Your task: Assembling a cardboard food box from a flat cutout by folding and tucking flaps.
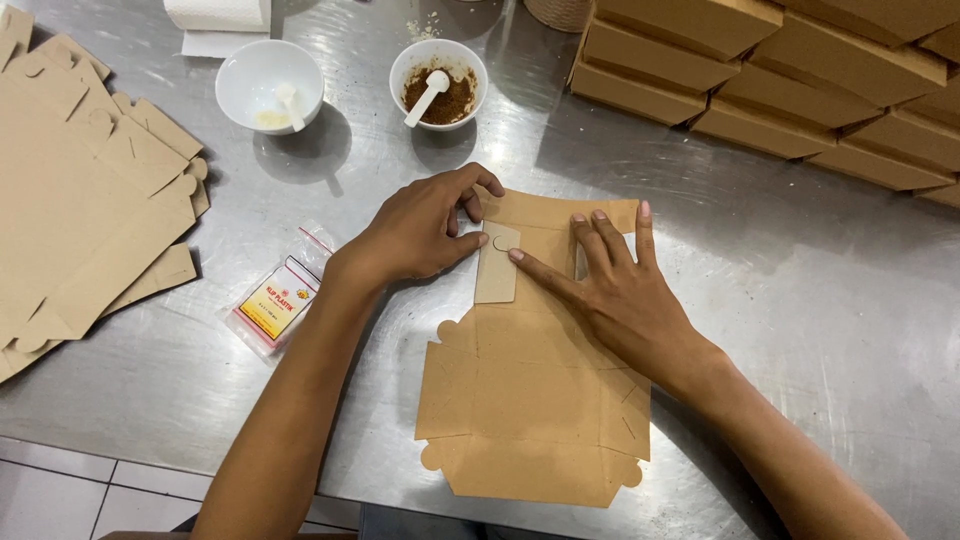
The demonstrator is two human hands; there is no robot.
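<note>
A flat brown box blank (530, 400) lies mid-bench (800, 300). The left hand (425, 230) pinches its folded side flap (497, 265); the right hand (620, 290) presses flat, fingers spread. Bare steel lies open to the right. A red-and-yellow labelled bag packet (275, 300) lies left, beside stacked blanks (80, 200); folded boxes (800, 80) crowd the far right corner.
</note>
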